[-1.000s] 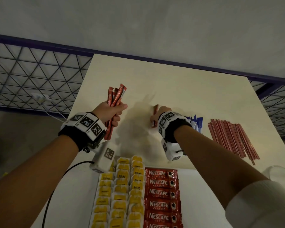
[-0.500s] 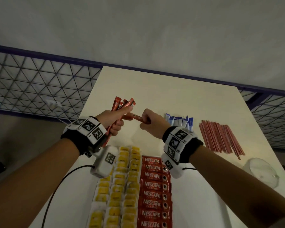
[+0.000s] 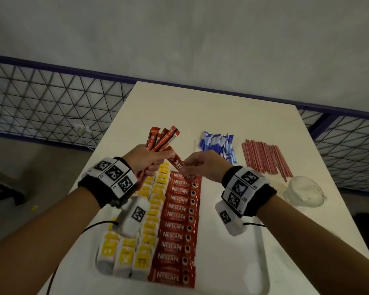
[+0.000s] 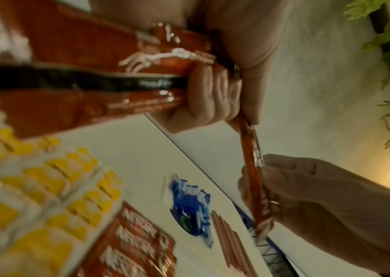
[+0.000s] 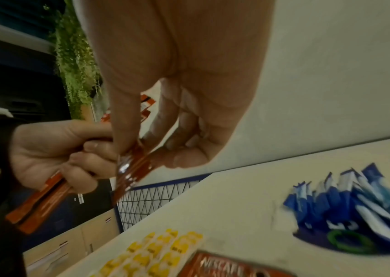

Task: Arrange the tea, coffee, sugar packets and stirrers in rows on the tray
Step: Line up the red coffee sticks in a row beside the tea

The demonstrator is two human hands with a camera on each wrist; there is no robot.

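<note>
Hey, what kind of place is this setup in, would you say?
Probably an indoor office or café-style space, not a home kitchen. A plain white table stands against a purple-framed wire mesh partition, hanging green plants trail nearby, and a tray holds catering rows of Nescafé sachets.

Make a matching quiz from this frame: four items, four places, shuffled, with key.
Items:
1. yellow tea bags
2. bundle of red coffee sticks
3. blue sugar packets
4. red stirrers

Places:
A. held upright in the left hand
B. loose on the table, rightmost pile
C. in rows on the tray, left side
D. on the table, between the hands and the stirrers

Pairs: 1-C, 2-A, 3-D, 4-B
</note>
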